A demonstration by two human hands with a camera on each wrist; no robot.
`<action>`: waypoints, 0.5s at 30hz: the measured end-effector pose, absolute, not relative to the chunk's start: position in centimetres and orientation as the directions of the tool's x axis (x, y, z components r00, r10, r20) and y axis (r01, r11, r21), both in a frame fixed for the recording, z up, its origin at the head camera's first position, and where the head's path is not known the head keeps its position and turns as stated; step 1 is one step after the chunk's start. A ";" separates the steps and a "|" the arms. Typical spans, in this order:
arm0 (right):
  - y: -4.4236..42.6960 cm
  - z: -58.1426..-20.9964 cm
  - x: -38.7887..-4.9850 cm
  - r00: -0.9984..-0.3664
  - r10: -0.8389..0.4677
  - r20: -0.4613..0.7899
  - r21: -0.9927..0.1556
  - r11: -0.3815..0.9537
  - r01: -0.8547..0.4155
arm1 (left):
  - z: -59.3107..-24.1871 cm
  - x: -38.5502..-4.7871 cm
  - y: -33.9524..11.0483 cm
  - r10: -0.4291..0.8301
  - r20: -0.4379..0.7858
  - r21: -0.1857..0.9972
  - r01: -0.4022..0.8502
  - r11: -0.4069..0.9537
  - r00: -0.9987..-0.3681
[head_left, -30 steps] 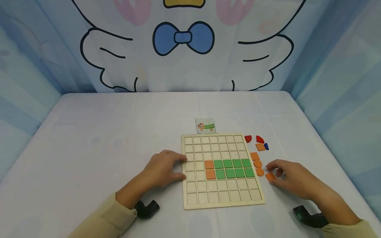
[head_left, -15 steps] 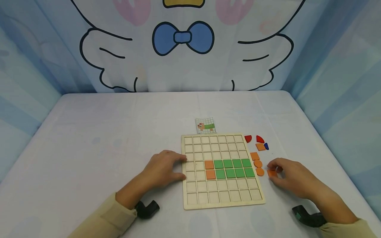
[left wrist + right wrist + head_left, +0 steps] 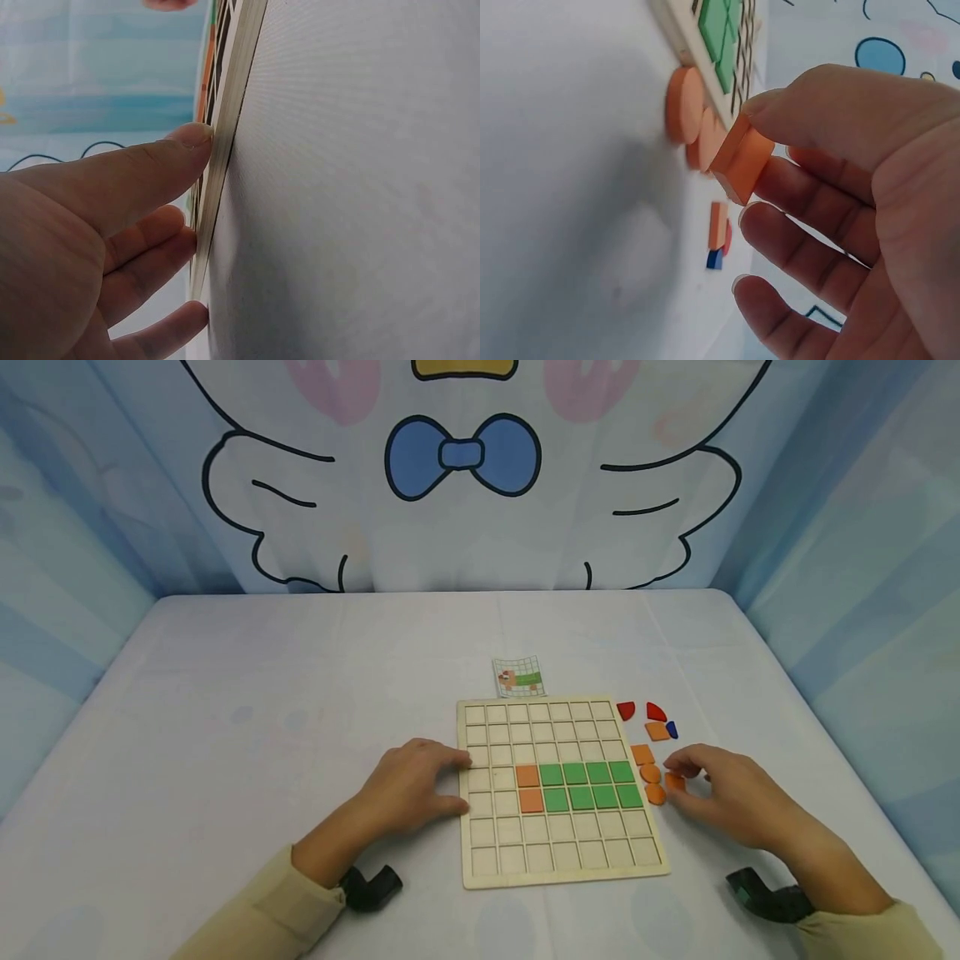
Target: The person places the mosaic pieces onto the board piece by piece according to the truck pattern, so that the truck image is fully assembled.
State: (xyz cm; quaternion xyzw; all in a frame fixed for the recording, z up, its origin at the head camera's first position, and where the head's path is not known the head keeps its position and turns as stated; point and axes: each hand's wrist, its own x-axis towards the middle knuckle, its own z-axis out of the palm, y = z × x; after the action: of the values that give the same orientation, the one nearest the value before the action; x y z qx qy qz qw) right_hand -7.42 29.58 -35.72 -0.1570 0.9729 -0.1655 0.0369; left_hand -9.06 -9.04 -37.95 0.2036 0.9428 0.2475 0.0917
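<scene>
A wooden grid board lies on the table, with green square tiles and two orange square tiles set in its middle rows. My left hand rests at the board's left edge, its thumb and fingertips touching the side. Right of the board, my right hand pinches an orange square tile between thumb and fingers. In the right wrist view this tile is tilted and lifted off the table. Two orange round pieces lie between that hand and the board.
Beyond the right hand lie another orange square, an orange piece, a blue piece and two red quarter-round pieces. A small picture card sits at the board's far edge. Printed curtains surround the table.
The right hand has picked the orange square tile up from the table and moved it slightly left and away from me, towards the round pieces. The left hand and board have stayed put.
</scene>
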 end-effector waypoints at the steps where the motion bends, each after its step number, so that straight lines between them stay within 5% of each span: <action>1: 29.3 -35.6 -7.5 -0.946 -0.325 -0.011 -0.337 0.892 -0.302 | -38.0 -9.1 -9.0 0.430 -0.073 0.503 0.339 0.795 -0.900; 15: 25.5 -34.0 -9.6 -0.894 -0.447 0.026 -0.419 0.807 -0.416 | -37.9 -9.0 -9.0 0.431 -0.079 0.510 0.335 0.792 -0.899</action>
State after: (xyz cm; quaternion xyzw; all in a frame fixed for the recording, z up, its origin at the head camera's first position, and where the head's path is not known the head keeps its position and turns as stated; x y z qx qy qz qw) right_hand -9.62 25.46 -34.02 -0.2272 0.9498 -0.2117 0.0369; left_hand -9.00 -9.03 -37.87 0.2035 0.9417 0.2503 0.0961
